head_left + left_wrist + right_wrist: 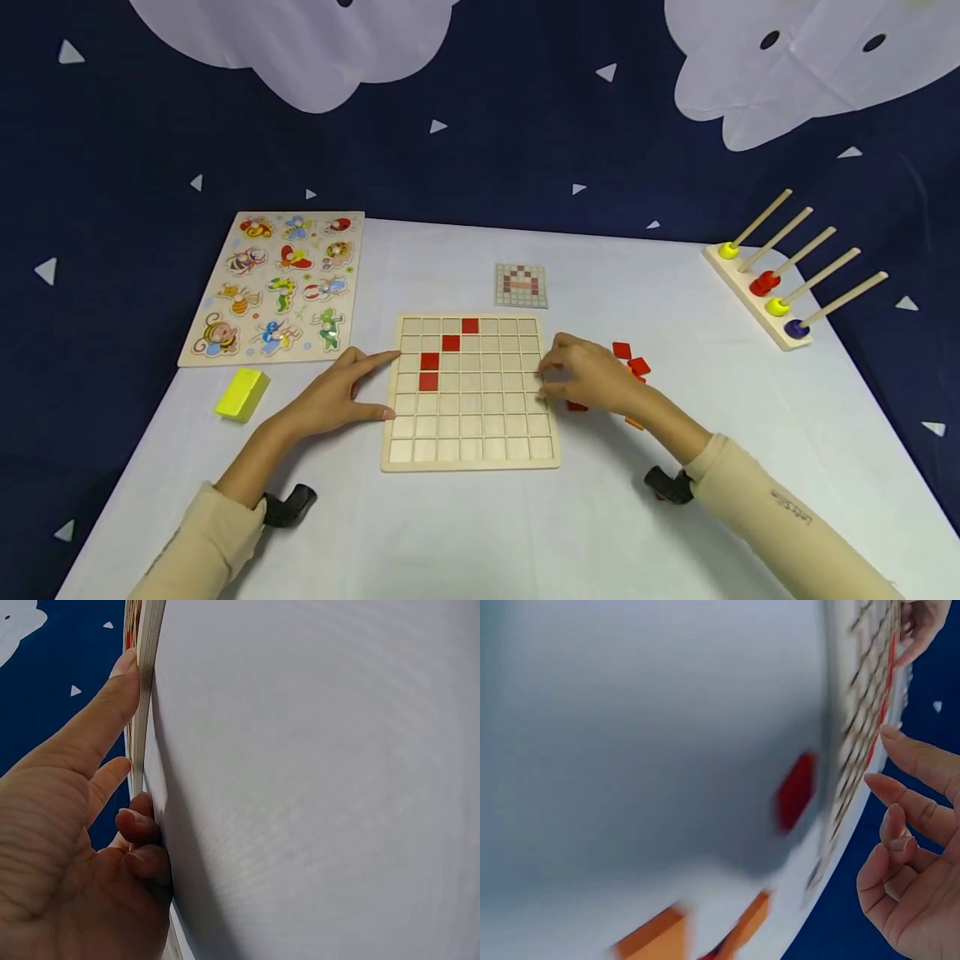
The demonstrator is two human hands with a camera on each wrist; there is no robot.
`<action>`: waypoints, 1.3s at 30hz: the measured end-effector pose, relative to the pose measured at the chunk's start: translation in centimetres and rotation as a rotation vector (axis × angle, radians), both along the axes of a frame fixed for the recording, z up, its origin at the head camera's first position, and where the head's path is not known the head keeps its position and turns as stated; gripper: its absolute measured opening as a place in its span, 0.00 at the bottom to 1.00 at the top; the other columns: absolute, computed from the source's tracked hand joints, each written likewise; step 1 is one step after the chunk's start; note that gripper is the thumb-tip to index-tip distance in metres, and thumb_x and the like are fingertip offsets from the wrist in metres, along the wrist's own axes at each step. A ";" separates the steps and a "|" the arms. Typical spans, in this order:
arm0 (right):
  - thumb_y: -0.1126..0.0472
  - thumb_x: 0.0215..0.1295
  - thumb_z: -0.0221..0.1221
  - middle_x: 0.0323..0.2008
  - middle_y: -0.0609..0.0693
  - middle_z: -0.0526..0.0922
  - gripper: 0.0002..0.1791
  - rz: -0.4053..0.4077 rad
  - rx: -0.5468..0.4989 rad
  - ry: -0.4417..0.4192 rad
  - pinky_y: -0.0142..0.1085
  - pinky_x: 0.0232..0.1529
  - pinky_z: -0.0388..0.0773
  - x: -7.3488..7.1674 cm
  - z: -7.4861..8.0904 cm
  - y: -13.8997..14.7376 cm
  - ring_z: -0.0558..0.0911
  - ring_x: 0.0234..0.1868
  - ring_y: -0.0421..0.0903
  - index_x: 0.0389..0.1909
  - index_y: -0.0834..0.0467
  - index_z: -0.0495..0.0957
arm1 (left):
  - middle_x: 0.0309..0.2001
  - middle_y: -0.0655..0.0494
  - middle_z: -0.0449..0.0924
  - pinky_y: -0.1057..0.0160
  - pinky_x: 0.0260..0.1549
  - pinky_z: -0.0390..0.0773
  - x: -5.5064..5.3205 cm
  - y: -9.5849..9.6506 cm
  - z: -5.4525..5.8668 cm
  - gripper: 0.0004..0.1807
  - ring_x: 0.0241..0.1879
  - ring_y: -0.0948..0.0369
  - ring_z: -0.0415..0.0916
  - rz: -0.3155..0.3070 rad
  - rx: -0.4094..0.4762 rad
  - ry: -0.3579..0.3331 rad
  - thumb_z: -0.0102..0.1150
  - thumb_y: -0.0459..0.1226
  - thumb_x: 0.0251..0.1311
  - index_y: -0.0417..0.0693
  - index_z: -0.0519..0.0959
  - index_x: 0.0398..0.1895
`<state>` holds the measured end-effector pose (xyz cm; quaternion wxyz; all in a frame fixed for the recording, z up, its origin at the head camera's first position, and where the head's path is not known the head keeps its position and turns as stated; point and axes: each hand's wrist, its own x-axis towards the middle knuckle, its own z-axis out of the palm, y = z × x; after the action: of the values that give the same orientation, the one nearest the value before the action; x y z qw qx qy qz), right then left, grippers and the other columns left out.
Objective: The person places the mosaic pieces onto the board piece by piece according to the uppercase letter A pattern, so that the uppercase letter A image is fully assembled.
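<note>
A wooden grid board (pixel 471 427) lies on the table with several red square tiles (pixel 429 362) in a slanting line of its cells. My left hand (pixel 327 398) touches the board's left edge, index finger and thumb spread along it. In the left wrist view, the thumb (pixel 112 705) lies against the board's side. Over the right edge is my right hand (pixel 588 372), its thumb and index finger apart with nothing between them in the right wrist view; the other fingers curl inward. A loose red tile (pixel 795 791) lies on the table beside the board.
Loose red (pixel 622 351) and orange tiles (pixel 634 423) lie right of the board. Behind it is a small pattern card (pixel 521 300). An insect puzzle board (pixel 255 317) and a yellow block (pixel 242 395) are at left; a peg stand with beads (pixel 757 296) stands at back right.
</note>
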<state>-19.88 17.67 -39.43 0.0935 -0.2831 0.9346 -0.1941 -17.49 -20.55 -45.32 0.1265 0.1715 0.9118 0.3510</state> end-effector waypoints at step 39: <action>0.54 0.50 0.74 0.30 0.46 0.73 0.12 0.043 0.002 0.260 0.28 0.23 0.64 1.5 -1.3 1.5 0.68 0.25 0.36 0.30 0.57 0.86 | 0.36 0.53 0.62 0.64 0.28 0.62 0.0 0.1 0.2 0.48 0.30 0.59 0.58 0.006 0.007 -0.007 0.78 0.49 0.46 0.58 0.67 0.73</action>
<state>-18.35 19.15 -40.72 -0.0238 -0.3258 0.9328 -0.1525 -17.48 -20.43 -45.10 0.1282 0.1679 0.9106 0.3552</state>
